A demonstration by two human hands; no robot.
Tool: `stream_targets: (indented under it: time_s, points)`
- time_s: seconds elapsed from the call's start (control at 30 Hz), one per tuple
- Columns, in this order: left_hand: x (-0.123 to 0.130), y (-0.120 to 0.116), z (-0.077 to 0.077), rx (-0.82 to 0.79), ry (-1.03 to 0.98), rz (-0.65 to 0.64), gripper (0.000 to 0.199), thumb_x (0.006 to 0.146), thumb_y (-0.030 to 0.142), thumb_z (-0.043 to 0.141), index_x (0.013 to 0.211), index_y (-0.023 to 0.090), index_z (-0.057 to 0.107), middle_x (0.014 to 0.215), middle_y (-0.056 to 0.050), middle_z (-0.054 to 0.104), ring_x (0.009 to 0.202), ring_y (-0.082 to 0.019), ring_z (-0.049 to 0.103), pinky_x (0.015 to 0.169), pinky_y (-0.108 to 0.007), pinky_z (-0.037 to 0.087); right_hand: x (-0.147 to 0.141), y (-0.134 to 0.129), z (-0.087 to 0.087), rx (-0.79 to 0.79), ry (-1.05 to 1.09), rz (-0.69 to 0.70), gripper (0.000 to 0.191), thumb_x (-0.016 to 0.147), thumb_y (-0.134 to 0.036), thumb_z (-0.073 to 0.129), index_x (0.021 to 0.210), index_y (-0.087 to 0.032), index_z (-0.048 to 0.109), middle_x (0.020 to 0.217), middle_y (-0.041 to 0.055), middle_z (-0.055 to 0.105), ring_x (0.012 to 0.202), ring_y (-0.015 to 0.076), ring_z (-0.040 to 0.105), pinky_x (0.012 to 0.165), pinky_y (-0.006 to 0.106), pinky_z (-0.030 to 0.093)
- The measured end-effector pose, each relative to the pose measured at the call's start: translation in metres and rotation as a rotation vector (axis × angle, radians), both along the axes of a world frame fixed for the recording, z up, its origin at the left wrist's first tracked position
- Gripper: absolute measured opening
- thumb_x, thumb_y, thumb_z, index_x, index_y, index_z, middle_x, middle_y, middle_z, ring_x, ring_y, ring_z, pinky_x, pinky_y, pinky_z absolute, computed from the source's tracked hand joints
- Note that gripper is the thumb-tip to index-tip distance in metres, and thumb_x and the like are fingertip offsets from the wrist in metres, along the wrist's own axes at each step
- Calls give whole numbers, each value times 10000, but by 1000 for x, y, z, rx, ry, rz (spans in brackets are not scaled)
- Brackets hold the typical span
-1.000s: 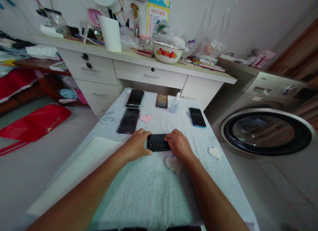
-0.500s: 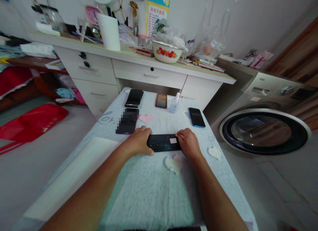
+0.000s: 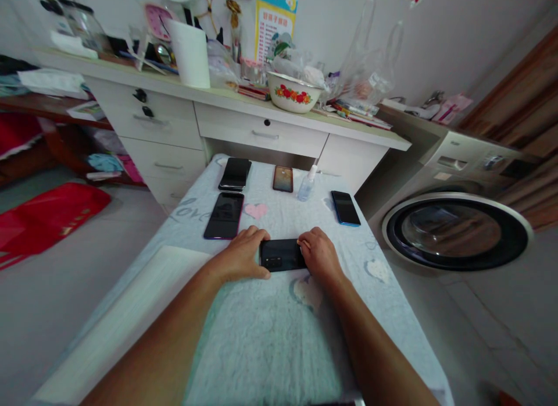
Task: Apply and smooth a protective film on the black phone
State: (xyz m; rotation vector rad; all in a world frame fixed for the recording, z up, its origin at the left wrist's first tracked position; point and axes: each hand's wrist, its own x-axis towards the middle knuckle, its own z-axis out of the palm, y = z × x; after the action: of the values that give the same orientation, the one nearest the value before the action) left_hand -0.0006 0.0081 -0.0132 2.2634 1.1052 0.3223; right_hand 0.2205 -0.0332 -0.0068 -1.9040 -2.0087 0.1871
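Observation:
A dark smartphone (image 3: 283,256) lies sideways on the cloth-covered table, its back and camera block facing up. My left hand (image 3: 246,253) grips its left end, with the thumb at the near edge and fingers at the far edge. On the phone's right part rests my right hand (image 3: 320,255), fingers closed together; a small whitish bit shows at the fingertips, too little to name. That hand hides the phone's right end. Beyond my left hand lies another phone (image 3: 224,215) with a dark screen. A clear spray bottle (image 3: 306,186) stands farther back.
Stacked dark phones (image 3: 234,174), a brown-screened phone (image 3: 283,178) and a blue-edged phone (image 3: 346,208) lie on the table (image 3: 261,348). A white sheet (image 3: 126,319) is at the left. Behind are a drawer desk (image 3: 261,127) and a washing machine (image 3: 453,231).
My right hand has slid left along the phone's back, covering the white label seen before. My left hand keeps its grip at the left end.

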Motion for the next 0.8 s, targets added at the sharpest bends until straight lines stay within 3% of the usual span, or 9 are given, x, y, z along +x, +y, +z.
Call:
stream_targets:
  time_s: [0.3,0.47,0.63,0.8]
  points:
    - [2,-1,4,-10,-10,29,625,525,353,760,1082,206,521,1077,-54,497,1054,-258,488,908,-356,419,-23,5,13,-105,-82,133,205,920,-189,490,913,-173,694,913,66,579,874,154,543,779,242,381]
    - [4,-2,7,-27,-13,45,639,523,347,763,1099,205,527,1094,-58,499,1063,-260,491,925,-368,417,-35,5,10,-86,-47,211,209,918,-185,491,935,-170,699,911,59,570,839,146,534,746,240,379]
    - [4,-2,4,-18,-26,42,643,525,352,767,1106,212,531,1093,-54,501,1064,-262,490,925,-372,417,-38,4,3,-26,-22,209,237,911,-161,478,944,-169,712,907,64,570,866,158,520,780,250,380]
    - [3,-1,4,-13,-32,27,587,538,340,763,1060,215,527,1061,-44,497,1048,-251,485,904,-363,420,-23,6,3,-10,-22,140,249,899,-146,478,924,-184,722,901,68,574,886,168,523,798,249,385]
